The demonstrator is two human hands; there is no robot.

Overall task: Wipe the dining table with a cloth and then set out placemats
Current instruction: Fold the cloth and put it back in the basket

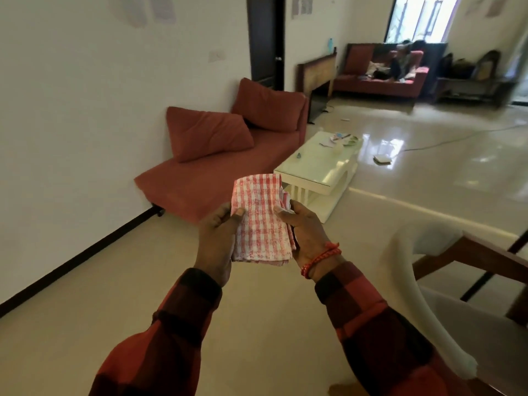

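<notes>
On the left a white wall (71, 110) runs along the floor, and against it stands a low red couch (200, 178) with two red cushions (208, 132) that lean on the wall. In the middle, above the cream floor (257, 324), both hands hold a folded red-and-white checked cloth (261, 221). The left hand (218, 238) grips its left edge, the thumb curled over the top and the fingers under the cloth. The right hand (305, 235) grips the right edge in the same way; a red thread band (321, 257) goes around its wrist. Behind the cloth is a white low table (320, 164) with small items on it, just beside the couch. On the right, near the person, a white chair (423, 295) stands at the corner of a wooden table (491, 252). Far behind, a second red sofa (380, 81) stands below a window.
</notes>
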